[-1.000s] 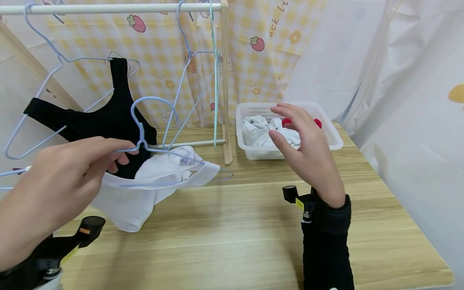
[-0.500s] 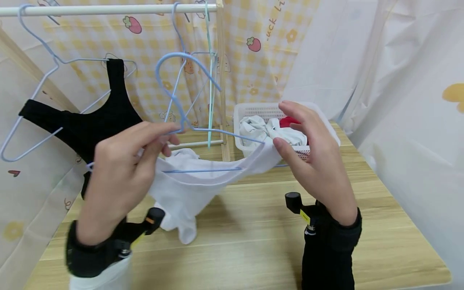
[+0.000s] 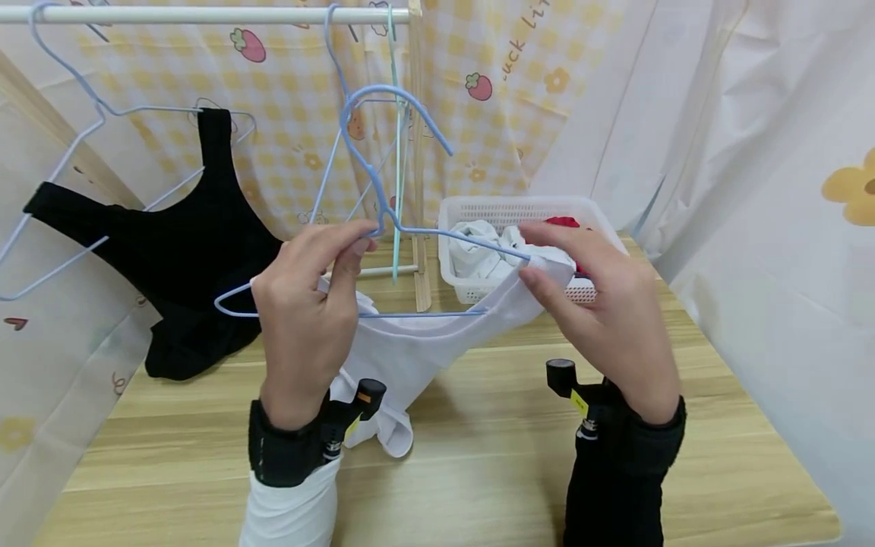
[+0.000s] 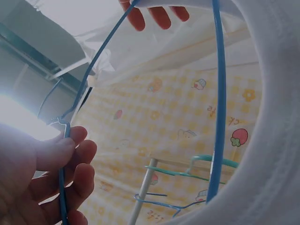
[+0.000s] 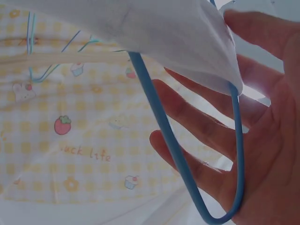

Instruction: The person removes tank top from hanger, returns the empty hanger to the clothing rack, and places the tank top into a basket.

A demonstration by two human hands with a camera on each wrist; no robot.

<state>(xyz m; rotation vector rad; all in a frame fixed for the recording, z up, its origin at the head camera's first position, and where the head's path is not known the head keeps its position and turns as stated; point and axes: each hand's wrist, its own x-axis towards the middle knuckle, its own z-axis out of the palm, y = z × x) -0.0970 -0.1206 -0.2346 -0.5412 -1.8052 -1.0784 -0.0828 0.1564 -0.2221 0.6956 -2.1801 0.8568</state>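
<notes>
My left hand (image 3: 304, 319) pinches a light blue wire hanger (image 3: 458, 237) just below its hook, thumb against the wire. A white top (image 3: 410, 353) hangs on that hanger, its wide neckline facing up and its lower part bunched above the table. One strap lies over the hanger's right shoulder. Around this end is my right hand (image 3: 615, 311), thumb at the strap's edge and fingers spread behind it. In the right wrist view, the fingers (image 5: 192, 115) look loosely bent beside the hanger's blue end (image 5: 218, 218).
A clothes rack (image 3: 205, 15) at the back left bears a black tank top (image 3: 198, 235) on a blue hanger, plus a blue hanger and a mint hanger (image 3: 397, 167). A white basket (image 3: 519, 205) with white and red clothes stands behind my right hand on the wooden table (image 3: 478, 456).
My left hand has carried the hanger and white top to the right, away from the black tank top. The hanger's right end now reaches between my right thumb and fingers.
</notes>
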